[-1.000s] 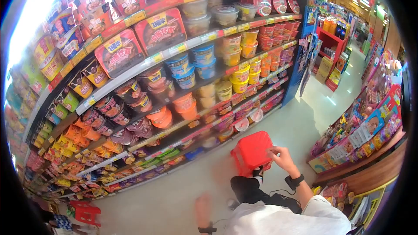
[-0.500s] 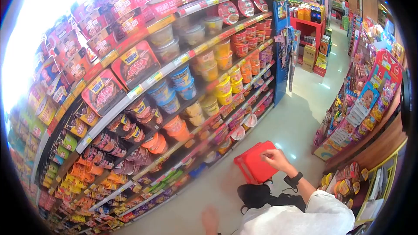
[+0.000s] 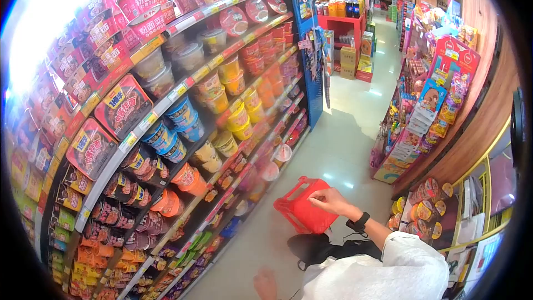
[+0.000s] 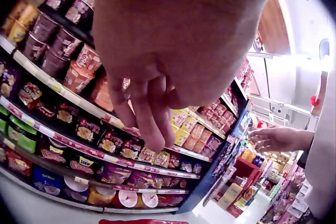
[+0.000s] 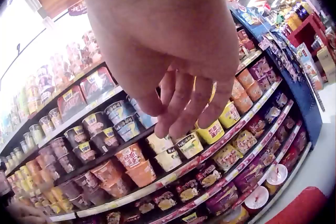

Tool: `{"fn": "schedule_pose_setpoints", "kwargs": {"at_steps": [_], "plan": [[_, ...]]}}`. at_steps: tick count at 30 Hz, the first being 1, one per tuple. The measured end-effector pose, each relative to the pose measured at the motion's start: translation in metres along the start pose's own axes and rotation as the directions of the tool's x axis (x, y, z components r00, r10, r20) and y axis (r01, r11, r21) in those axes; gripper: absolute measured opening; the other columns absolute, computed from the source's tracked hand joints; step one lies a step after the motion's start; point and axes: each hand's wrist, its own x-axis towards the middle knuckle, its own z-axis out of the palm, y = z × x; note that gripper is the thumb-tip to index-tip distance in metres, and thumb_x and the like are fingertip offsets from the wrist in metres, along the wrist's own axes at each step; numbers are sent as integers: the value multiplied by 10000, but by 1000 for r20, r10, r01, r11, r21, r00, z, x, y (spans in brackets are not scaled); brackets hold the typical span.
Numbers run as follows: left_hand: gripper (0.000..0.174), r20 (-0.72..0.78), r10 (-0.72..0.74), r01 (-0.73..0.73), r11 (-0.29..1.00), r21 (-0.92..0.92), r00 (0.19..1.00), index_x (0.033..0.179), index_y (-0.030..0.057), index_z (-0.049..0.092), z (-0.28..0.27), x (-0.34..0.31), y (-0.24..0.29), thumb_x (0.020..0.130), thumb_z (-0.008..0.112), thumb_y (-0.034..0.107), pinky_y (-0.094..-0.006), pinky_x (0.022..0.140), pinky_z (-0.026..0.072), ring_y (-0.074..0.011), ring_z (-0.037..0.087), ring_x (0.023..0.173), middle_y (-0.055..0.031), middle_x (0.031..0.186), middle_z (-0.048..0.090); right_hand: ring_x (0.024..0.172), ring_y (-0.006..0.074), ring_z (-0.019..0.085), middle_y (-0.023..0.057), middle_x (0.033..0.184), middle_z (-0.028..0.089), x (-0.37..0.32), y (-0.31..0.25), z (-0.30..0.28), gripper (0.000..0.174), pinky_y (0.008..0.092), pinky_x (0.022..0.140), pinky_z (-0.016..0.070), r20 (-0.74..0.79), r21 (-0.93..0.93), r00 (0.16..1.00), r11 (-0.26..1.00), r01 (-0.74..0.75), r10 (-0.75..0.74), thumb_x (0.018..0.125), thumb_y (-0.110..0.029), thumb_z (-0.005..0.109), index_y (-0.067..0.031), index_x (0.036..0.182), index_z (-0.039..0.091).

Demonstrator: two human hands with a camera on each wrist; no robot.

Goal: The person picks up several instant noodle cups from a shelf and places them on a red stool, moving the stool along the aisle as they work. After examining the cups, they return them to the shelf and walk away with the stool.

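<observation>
My right hand [image 3: 332, 201] hangs in front of my body with loosely curled fingers and holds nothing. In the head view it overlaps a red plastic stool [image 3: 302, 211] on the floor, while the right wrist view has the stool's red edge [image 5: 302, 207] well below the fingers. My left hand [image 3: 265, 284], blurred at the bottom of the head view, is low on my left side. Its fingers [image 4: 149, 113] dangle relaxed and hold nothing. Behind both hands run shelves of instant noodles, among them yellow cups [image 3: 239, 119], blue cups [image 3: 183, 119] and orange cups [image 3: 189, 180].
The long noodle shelf [image 3: 191, 86] fills the left and ends at a blue end panel [image 3: 313, 78]. An aisle floor [image 3: 355, 128] leads forward to a red display stand [image 3: 363, 25]. A snack rack [image 3: 427, 105] and stacked cups [image 3: 425, 208] line the right.
The head view has turned rightward, so shelves and stool shift left in it. Both hands stay low, and the right hand remains over the stool in this view.
</observation>
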Motion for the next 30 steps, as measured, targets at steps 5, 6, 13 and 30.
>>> {"fn": "schedule_pose_setpoints", "kwargs": {"at_steps": [5, 6, 13, 30], "plan": [[205, -20, 54, -54, 999, -3, 998, 1145, 76, 604, 2, 5, 2, 993, 484, 146, -400, 690, 499, -297, 643, 742, -116, 828, 692, 727, 154, 687, 91, 809, 721, -4, -10, -11, 274, 292, 703, 542, -87, 52, 996, 998, 23, -19, 930, -250, 619, 1, 1019, 684], [206, -22, 57, -57, 998, 6, 998, 1144, 74, 605, -1, 1, -1, 992, 485, 144, -403, 691, 499, -302, 643, 744, -118, 826, 692, 730, 154, 688, 92, 812, 722, -5, -9, -9, 275, 292, 704, 542, -82, 51, 997, 999, 6, -2, 929, -252, 620, 1, 1015, 685], [206, 20, 8, -8, 1000, 7, 1000, 1141, 66, 603, -6, 8, -2, 988, 484, 135, -416, 689, 510, -319, 650, 754, -132, 837, 696, 742, 155, 693, 106, 825, 727, -9, -14, -11, 266, 297, 717, 542, -19, 25, 999, 998, -51, 51, 924, -246, 630, -2, 1012, 690], [233, 79, 65, -67, 998, 21, 995, 1151, 46, 600, 13, 29, 3, 985, 470, 146, -429, 713, 510, -374, 643, 806, -161, 883, 701, 720, 134, 666, 86, 835, 729, -3, 10, -26, 220, 274, 698, 524, -29, -43, 999, 998, -41, 39, 919, -182, 630, -39, 1076, 687]]}}
